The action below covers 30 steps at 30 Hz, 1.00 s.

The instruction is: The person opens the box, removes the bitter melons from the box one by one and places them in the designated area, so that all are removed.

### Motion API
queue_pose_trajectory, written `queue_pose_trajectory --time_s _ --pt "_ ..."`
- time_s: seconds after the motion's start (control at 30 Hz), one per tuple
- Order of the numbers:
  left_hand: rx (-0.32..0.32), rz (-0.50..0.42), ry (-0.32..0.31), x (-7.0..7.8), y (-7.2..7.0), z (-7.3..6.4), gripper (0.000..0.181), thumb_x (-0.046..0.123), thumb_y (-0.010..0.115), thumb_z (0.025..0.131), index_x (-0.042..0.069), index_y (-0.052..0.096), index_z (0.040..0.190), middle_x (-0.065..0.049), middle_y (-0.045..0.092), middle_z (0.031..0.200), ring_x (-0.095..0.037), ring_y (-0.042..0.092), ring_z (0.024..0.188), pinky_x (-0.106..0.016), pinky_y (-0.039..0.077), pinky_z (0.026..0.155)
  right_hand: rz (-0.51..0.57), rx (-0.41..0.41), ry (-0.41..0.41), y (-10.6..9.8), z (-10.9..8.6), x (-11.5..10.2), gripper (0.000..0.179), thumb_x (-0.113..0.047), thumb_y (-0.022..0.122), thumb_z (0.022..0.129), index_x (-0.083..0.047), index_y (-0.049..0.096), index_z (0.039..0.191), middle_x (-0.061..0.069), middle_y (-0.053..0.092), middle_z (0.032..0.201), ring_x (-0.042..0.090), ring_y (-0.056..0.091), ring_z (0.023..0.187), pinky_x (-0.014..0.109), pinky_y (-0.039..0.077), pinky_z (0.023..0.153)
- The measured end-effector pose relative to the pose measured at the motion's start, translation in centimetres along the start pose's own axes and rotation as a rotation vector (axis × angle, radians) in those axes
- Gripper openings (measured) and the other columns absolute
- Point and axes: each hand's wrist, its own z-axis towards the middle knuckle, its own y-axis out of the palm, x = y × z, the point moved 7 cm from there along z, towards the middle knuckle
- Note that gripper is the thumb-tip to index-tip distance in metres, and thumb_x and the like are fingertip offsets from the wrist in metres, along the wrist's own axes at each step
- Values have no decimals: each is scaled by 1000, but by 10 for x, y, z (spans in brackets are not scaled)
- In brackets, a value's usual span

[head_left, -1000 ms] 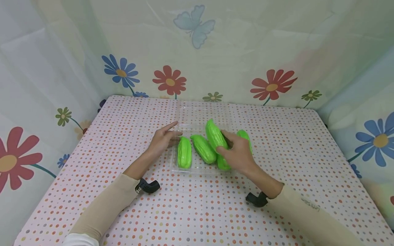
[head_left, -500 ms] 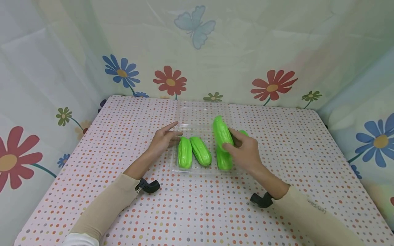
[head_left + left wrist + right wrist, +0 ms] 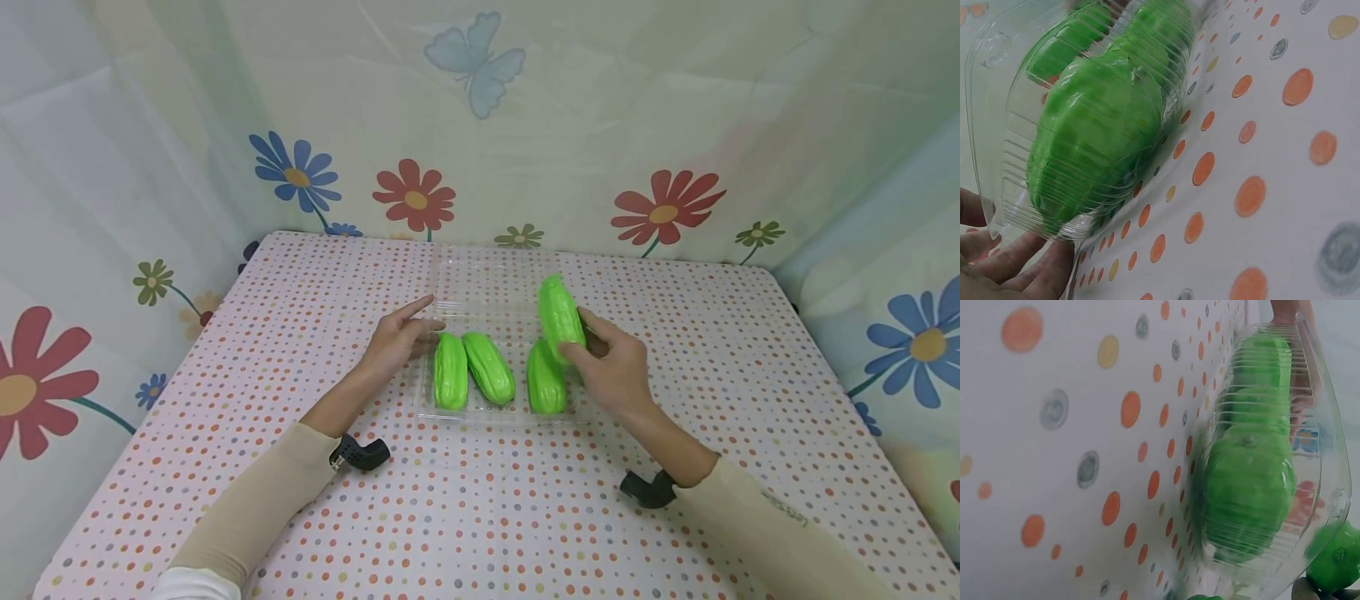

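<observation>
In the head view, the right hand (image 3: 617,360) pinches a glossy bright-green, ridged, elongated gourd (image 3: 559,312) between thumb and fingers, holding it tilted above the right side of a clear plastic hinged container (image 3: 495,416); its lower end overlaps the far end of one gourd below. Three like it lie inside: a left gourd (image 3: 451,375), a slanted middle gourd (image 3: 489,371) and a right gourd (image 3: 547,385). The clear plastic lid (image 3: 491,279) lies folded back on the far side. The left hand (image 3: 397,340) is at the container's left edge, its fingers spread and relaxed, gripping no gourd. Everything stands on a tabletop (image 3: 480,517) covered in pale cloth with coloured dots

In the left wrist view, the left fingers (image 3: 1016,257) touch the container's end, and green gourds show through its ribbed wall

In the right wrist view, the held gourd hangs outside the rim at lower right, a dark fingertip against it; another green piece (image 3: 1205,597) is cut off by the bottom edge
</observation>
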Motion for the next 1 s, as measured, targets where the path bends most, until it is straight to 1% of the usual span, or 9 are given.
queue_pose_trajectory --time_s 0.13,0.33,0.47,0.57,0.63,0.7,0.83,0.93,1.0 --pt "-1 -4 2 -1 -1 1 52 18 47 108 17 36 159 -21 61 139 -34 62 125 -42 51 106 10 20 4 -5 1 4 59 -11 68 95 4 47 148 29 57 138 39 63 120 16 53 84" --pt "3 1 2 -1 -1 1 51 19 47 108 17 37 159 -21 61 139 -33 63 124 -41 52 104 33 40 8 -12 1 7 59 -10 69 94 4 48 147 26 58 139 37 63 121 11 52 81" --pt "8 2 10 0 -1 1 51 19 47 108 16 37 158 -21 62 137 -32 64 122 -40 53 103 35 40 31 -14 0 9 59 -11 69 94 4 47 147 26 56 142 38 61 123 9 51 81" --pt "8 5 11 0 -1 1 52 19 47 108 15 37 159 -21 63 136 -31 65 120 -40 54 102 18 40 71 -15 -1 13 61 -14 69 95 3 47 148 25 55 143 37 61 125 8 51 81" --pt "6 8 9 -1 -1 1 52 19 47 108 15 37 159 -20 63 137 -29 66 120 -40 54 102 -1 41 94 -16 -1 17 61 -15 69 95 3 46 149 23 55 144 36 60 126 10 52 82" --pt "5 13 9 -2 -1 1 53 19 47 107 16 36 159 -20 62 137 -28 66 119 -40 54 102 -19 43 111 -18 -1 20 62 -17 68 96 3 45 149 23 54 145 35 60 127 15 53 85" --pt "5 14 13 -2 -1 1 52 18 46 108 16 36 159 -20 62 138 -28 66 120 -41 53 102 -40 59 107 -23 1 24 61 -16 67 96 4 44 149 24 52 146 36 59 127 25 54 88" --pt "4 9 12 -2 -1 1 52 18 46 108 16 37 159 -20 62 138 -29 66 120 -41 53 103 -56 81 110 -30 1 26 60 -15 66 96 4 45 149 24 52 146 37 59 126 27 54 89" --pt "3 4 11 -2 -1 1 52 18 47 108 16 37 159 -20 62 138 -30 65 121 -41 53 103 -75 93 127 -33 0 28 60 -16 66 96 4 45 149 24 52 146 37 59 126 28 54 90"
